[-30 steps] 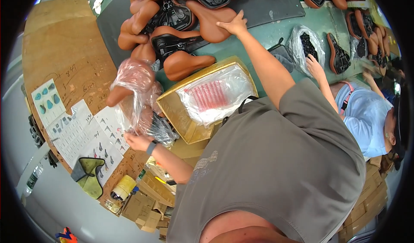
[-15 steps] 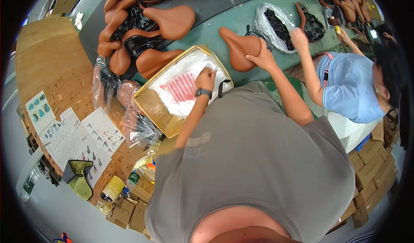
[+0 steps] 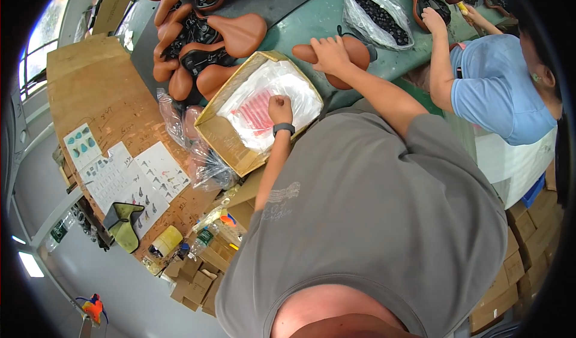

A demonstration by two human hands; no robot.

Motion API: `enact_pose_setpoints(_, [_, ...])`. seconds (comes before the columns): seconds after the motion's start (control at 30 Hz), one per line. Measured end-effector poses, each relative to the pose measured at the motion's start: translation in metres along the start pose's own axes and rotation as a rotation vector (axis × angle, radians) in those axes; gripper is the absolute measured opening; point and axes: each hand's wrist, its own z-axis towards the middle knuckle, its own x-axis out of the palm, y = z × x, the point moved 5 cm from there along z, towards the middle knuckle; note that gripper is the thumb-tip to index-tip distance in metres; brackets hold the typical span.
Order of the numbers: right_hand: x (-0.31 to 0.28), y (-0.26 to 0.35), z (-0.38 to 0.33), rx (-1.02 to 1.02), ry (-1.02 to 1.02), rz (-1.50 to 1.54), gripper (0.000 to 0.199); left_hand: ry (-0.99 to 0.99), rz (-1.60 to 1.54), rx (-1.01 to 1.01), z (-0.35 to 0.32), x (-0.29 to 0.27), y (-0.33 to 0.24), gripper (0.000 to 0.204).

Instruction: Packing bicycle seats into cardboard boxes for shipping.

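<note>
A brown bicycle saddle (image 3: 355,53) lies on the green table ahead of me, its narrow nose pointing left. My right hand (image 3: 332,55) is closed over the saddle's nose and middle, fingers on the far side. Left of it, a cardboard box (image 3: 223,143) lined with white plastic holds a red-printed clear bag or stack of bags (image 3: 252,113). Above these bags my left hand (image 3: 280,109) is curled into a fist. Whatever it may hold is hidden by the fingers.
Several brown saddles (image 3: 240,33) are piled at the far left. A plastic bag of small black parts (image 3: 379,19) sits beyond my saddle. To the right, a co-worker in a blue shirt (image 3: 501,89) handles another saddle (image 3: 425,5). Printed sheets (image 3: 129,179) lie on the wooden board.
My right hand has moved from the saddle's right side onto its nose, and the saddle has turned. My left hand has drawn back from the box's edge. The co-worker's hand now reaches another saddle.
</note>
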Motion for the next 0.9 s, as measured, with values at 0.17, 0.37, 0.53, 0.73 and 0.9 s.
enact_pose_setpoints(0.17, [-0.084, -0.062, -0.103, 0.254, -0.112, 0.641, 0.067, -0.214, -0.056, -0.011, -0.025, -0.035, -0.004, 0.018])
enact_pose_setpoints(0.37, [-0.075, -0.143, -0.185, 0.438, 0.156, 0.534, 0.078, 0.010, -0.363, -0.354, -0.035, -0.040, 0.009, 0.027])
enact_pose_setpoints(0.53, [-0.007, -0.146, -0.186, 0.561, 0.685, 0.509, 0.074, 0.110, -0.414, -0.445, -0.026, -0.039, 0.008, 0.026])
enact_pose_setpoints(0.73, [0.010, -0.132, -0.215, 0.587, 0.446, 1.174, 0.065, 0.063, -0.427, -0.473, -0.030, -0.072, 0.008, 0.016])
enact_pose_setpoints(0.9, [-0.095, -0.048, -0.200, 0.395, 0.576, 1.955, 0.072, 0.166, -0.267, -0.272, -0.067, -0.084, -0.094, 0.033])
